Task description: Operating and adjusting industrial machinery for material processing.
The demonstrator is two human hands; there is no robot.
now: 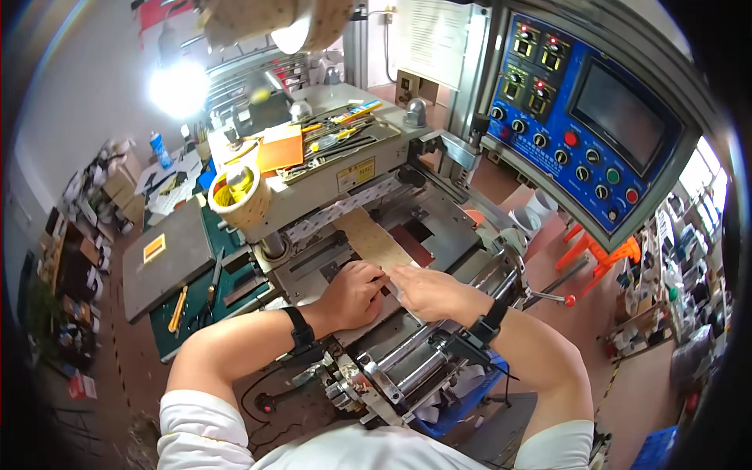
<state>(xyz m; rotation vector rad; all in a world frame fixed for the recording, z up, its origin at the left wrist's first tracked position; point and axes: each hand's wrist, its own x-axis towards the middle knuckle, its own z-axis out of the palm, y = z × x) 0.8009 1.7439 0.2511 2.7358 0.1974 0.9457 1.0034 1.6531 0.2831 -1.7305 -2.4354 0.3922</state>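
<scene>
A long beige strip (374, 237) lies across the metal bed (458, 229) of a machine, running from under its upper beam to my hands. My left hand (354, 296) is at the strip's near end, its fingers curled and closed; what they hold is hidden. Close beside it, my right hand (435, 293) rests over the strip's near right edge with fingers stretched out and together. Its thumb is mostly hidden. The fingertips of both hands almost meet. A dark reddish plate (413, 244) lies right of the strip.
Steel rollers (415, 356) sit just below my hands. A blue control panel (576, 125) hangs at the upper right. Tools and an orange pad (280, 149) lie on the machine's top, beside a round tub (239, 200). At left are a grey plate (168, 254) and a green mat (164, 333).
</scene>
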